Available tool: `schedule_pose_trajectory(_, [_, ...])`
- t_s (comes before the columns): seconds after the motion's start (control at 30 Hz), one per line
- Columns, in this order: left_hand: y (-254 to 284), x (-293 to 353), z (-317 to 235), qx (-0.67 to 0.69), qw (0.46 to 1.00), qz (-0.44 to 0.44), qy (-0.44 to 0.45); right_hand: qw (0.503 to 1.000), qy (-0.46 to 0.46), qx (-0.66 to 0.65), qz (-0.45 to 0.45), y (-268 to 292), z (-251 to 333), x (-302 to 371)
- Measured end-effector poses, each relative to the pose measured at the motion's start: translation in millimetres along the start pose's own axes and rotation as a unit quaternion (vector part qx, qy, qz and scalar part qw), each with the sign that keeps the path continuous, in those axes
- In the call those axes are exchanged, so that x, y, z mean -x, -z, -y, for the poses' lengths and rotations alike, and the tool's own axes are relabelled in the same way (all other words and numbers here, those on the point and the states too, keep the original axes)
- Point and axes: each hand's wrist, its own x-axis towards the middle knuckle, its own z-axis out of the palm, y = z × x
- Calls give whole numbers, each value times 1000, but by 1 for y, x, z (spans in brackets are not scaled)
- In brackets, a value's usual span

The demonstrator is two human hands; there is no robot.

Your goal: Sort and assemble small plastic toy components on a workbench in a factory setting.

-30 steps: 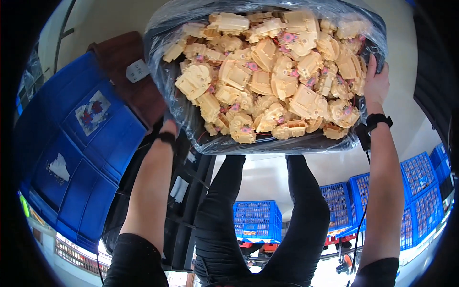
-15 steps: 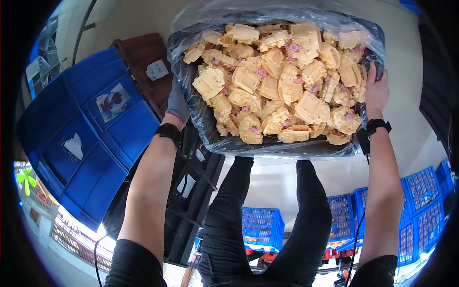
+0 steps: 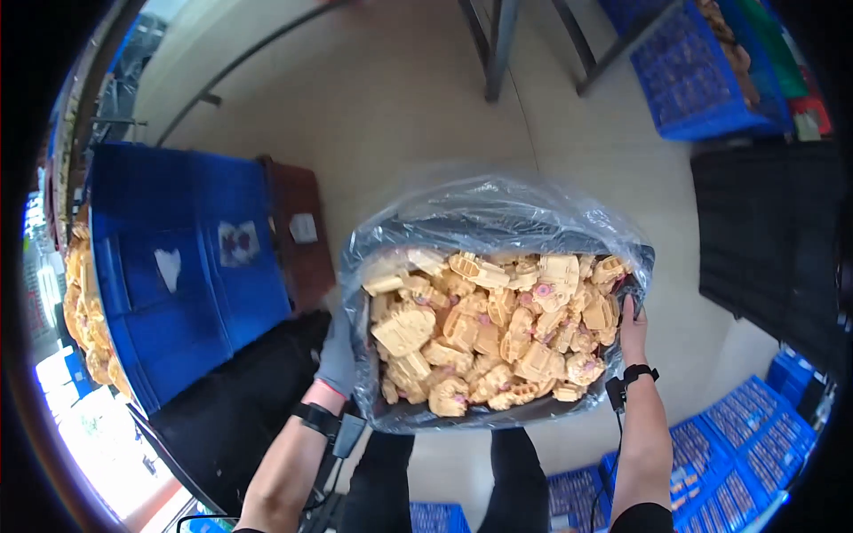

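Note:
Between my two hands is a dark bin (image 3: 426,238) lined with a clear plastic bag (image 3: 502,197). It is heaped with beige molded plastic housings (image 3: 498,338), some showing small pink pieces. My left hand (image 3: 336,360), in a grey glove, grips the bin's left side, its fingers partly hidden by blur and the liner. On the opposite side, my bare right hand (image 3: 633,333) is closed on the bin's right edge over the plastic. The bin is held in front of my legs, above the floor.
Blue bins (image 3: 191,320) stand at the left beside a brown bin (image 3: 291,191); more beige parts show behind them. A black box (image 3: 769,235) is at the right. Blue crates (image 3: 737,435) fill the lower right, and another blue crate (image 3: 693,89) stands near metal legs (image 3: 502,53).
The bin, still in both hands, sits lower in view and closer to my body. The view has shifted, bringing metal legs, a blue crate and more of the black box into sight.

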Motion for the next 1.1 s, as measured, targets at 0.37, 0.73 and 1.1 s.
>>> schedule_pose_trajectory(0.37, [3, 161, -97, -129, 987, 86, 44, 985, -168, 36, 4, 180, 94, 216])
schedule_pose_trajectory(0.73, [32, 308, -141, -82, 992, 27, -97, 998, 59, 24, 17, 257, 234, 266])
schedule_pose_trajectory(1.1, [74, 416, -120, 185, 903, 48, -386, 911, 311, -69, 262, 260, 374, 313])
